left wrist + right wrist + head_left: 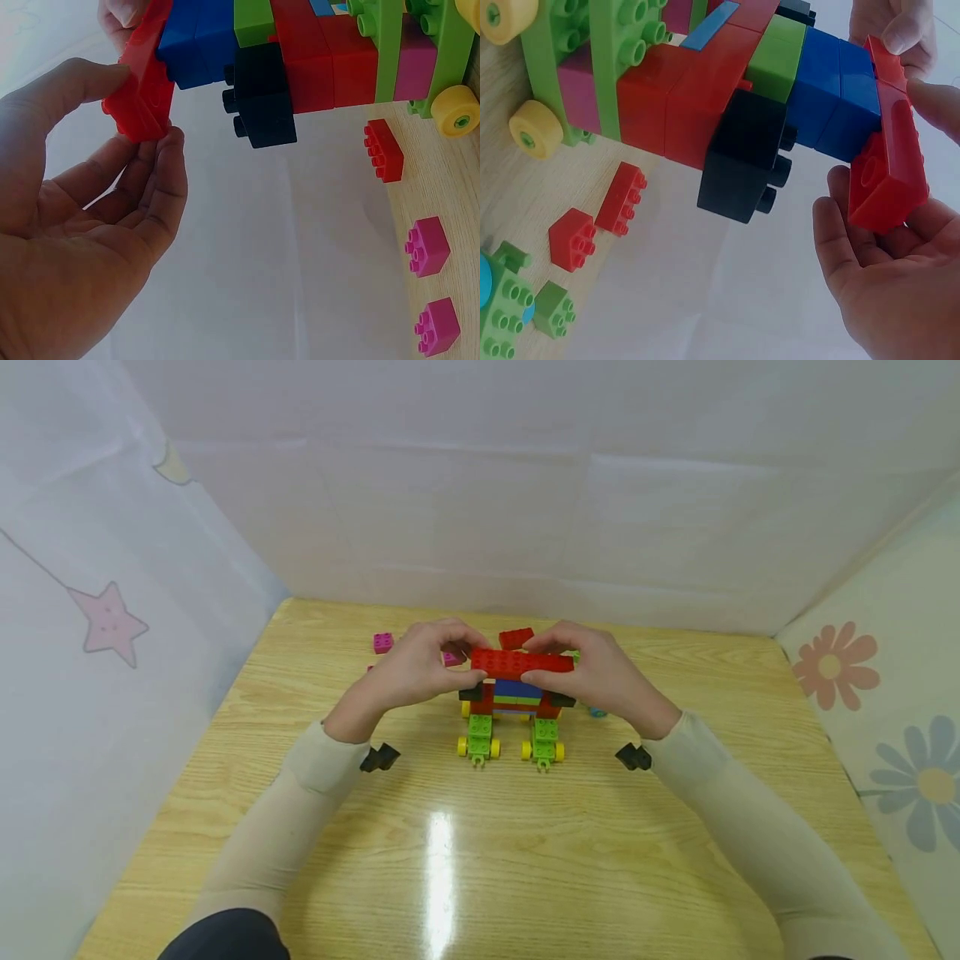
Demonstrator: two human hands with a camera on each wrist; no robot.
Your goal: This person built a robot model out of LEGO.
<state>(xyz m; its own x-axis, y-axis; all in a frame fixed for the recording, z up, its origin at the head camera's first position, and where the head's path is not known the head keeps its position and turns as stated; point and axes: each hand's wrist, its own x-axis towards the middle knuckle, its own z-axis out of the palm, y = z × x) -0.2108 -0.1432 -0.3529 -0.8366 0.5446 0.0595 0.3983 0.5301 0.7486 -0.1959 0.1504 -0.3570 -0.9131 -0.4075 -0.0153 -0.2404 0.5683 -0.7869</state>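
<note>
A red brick row point(510, 662) lies across the top of a wheeled toy-brick build. My left hand point(423, 668) pinches the row's left end between thumb and fingers. At the right end, my right hand point(592, 672) grips it likewise, thumb on the near side. Blue bricks point(817, 82) stand directly below the row, above a light green brick point(778, 60). Black bricks point(266, 97) with bare studs jut out on both sides, over red bricks point(349, 60). Green wheeled bases point(480, 735) with yellow wheels point(457, 111) rest on the table.
Behind the build lie pink bricks point(383, 642) and a loose red brick point(516, 637). Further pieces near its right side include a small red brick point(572, 240) and a green brick point(553, 309). The wooden table point(360, 860) meets hanging white cloth point(480, 527) at the back.
</note>
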